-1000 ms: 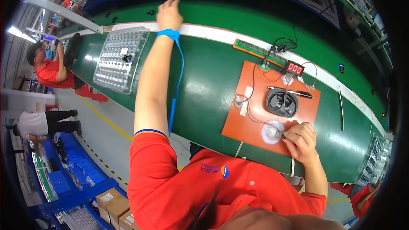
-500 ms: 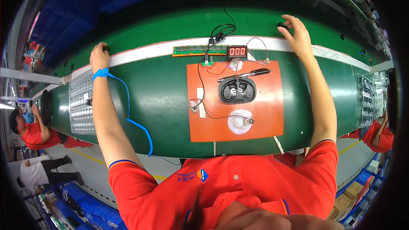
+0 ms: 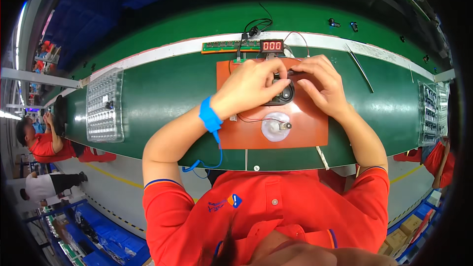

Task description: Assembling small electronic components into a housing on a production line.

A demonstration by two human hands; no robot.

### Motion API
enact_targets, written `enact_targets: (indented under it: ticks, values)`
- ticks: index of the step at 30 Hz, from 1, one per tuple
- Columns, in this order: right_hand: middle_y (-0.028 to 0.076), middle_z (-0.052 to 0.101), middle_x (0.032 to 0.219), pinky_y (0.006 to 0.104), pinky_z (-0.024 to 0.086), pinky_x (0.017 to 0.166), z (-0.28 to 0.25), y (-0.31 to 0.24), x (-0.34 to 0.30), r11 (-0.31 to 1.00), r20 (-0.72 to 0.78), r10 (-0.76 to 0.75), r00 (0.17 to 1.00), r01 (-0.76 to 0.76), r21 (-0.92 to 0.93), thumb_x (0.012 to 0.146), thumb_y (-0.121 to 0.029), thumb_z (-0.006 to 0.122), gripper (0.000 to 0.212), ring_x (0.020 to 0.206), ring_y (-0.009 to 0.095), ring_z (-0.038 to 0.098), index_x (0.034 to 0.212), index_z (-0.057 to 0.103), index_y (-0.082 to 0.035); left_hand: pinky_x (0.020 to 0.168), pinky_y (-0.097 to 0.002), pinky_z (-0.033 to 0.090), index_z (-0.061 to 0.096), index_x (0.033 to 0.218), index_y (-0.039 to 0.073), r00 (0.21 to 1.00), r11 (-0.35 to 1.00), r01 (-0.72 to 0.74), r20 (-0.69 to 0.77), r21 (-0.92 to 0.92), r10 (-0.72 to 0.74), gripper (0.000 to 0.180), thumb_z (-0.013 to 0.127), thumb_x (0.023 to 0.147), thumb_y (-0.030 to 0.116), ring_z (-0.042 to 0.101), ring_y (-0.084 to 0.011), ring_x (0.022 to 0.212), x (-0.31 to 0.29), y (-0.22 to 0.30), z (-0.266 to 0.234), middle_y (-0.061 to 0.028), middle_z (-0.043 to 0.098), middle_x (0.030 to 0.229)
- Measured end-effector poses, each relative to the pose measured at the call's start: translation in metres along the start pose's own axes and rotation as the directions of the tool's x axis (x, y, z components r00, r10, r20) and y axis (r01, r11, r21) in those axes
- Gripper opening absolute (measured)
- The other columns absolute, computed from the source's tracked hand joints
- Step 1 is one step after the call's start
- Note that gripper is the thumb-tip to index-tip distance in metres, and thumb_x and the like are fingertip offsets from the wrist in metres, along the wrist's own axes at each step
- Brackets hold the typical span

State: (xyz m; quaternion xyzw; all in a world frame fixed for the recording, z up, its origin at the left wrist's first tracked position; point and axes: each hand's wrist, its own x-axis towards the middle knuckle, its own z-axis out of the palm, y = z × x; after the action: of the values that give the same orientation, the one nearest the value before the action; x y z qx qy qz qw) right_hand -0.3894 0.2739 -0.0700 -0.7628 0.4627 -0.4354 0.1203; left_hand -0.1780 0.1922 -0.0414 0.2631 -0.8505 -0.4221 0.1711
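Note:
A black earbud charging case (image 3: 287, 95) lies on the orange mat (image 3: 315, 130), largely covered by my hands. My left hand (image 3: 253, 83), with a blue wrist strap (image 3: 210, 115) at its wrist, reaches over it from the left. Its thumb and fingertips close together above the case, and whatever is between them is hidden. At the case's right side is my right hand (image 3: 322, 83), its fingers bent over the far edge and its thumb held apart. A dark piece shows under those fingertips, too covered to name.
Beyond the mat are a lit red display (image 3: 272, 46), a green circuit strip (image 3: 226, 46) and black cables (image 3: 256, 25). Tweezers (image 3: 362, 71) lie to the right. Black earbuds (image 3: 334, 22) sit on the far green surface. Clear trays (image 3: 105, 108) stand at left and right.
Both hands have come inward from far left and far right to the case, now partly covering it. Tweezers are now visible at right, where my right forearm was. Small black earbuds show on the far surface.

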Motion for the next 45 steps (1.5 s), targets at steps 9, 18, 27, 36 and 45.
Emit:
enact_targets:
  ticks: [9,18,27,36,45]
  values:
    - [0.012,0.060,0.105,0.0418,0.045,0.086,0.006,-0.007,-0.011,0.991,0.124,-0.064,0.990,0.078,-0.108,0.071,-0.012,0.073,0.043,0.096,0.031,0.057,0.112,0.063,-0.004,0.047,-0.0252,0.039,0.064,0.089,0.008,0.836,0.992,0.097,-0.534,-0.082,-0.126,0.014,0.069,0.086,0.020,0.049,-0.0112,0.046,-0.001,-0.046,-0.042,-0.0034,0.052,0.051]
    - [0.014,0.056,0.107,0.0447,0.042,0.088,0.018,-0.023,-0.005,0.965,0.217,-0.049,0.975,0.102,-0.241,0.067,-0.023,0.076,0.057,0.098,0.034,0.054,0.118,0.060,-0.004,0.079,-0.0459,0.052,0.064,0.106,0.009,0.744,0.312,0.629,-0.667,0.712,0.024,0.027,0.068,0.081,0.021,0.063,-0.0314,0.100,-0.079,-0.218,-0.234,-0.0113,0.067,0.101]
    - [0.014,0.056,0.107,0.0455,0.043,0.086,0.018,-0.018,-0.008,0.945,0.254,0.019,0.967,0.066,-0.320,0.075,-0.036,0.072,0.054,0.097,0.033,0.055,0.116,0.061,-0.003,0.091,-0.0466,0.051,0.062,0.112,0.007,0.297,0.028,0.953,-0.912,0.302,-0.282,0.029,0.051,0.087,0.018,0.060,-0.0371,0.112,-0.184,-0.337,-0.361,-0.0222,0.061,0.119]
    - [0.013,0.058,0.113,0.0430,0.044,0.086,0.019,-0.005,-0.003,0.957,0.317,0.004,0.949,0.088,-0.275,0.081,-0.043,0.068,0.054,0.101,0.030,0.057,0.119,0.059,-0.006,0.099,-0.0494,0.044,0.042,0.141,0.017,0.214,0.052,0.976,-0.864,0.213,-0.455,0.056,0.046,0.087,0.032,0.054,-0.0442,0.118,-0.257,-0.519,-0.478,-0.0254,0.054,0.130]
    - [0.012,0.058,0.112,0.0423,0.044,0.087,0.021,-0.017,-0.002,0.942,0.331,0.034,0.943,0.080,-0.326,0.080,-0.041,0.068,0.053,0.102,0.029,0.057,0.119,0.060,-0.006,0.084,-0.0497,0.051,0.063,0.102,0.007,0.428,0.044,0.897,-0.839,0.440,-0.337,0.022,0.050,0.090,0.020,0.061,-0.0430,0.103,-0.211,-0.444,-0.425,-0.0253,0.064,0.107]
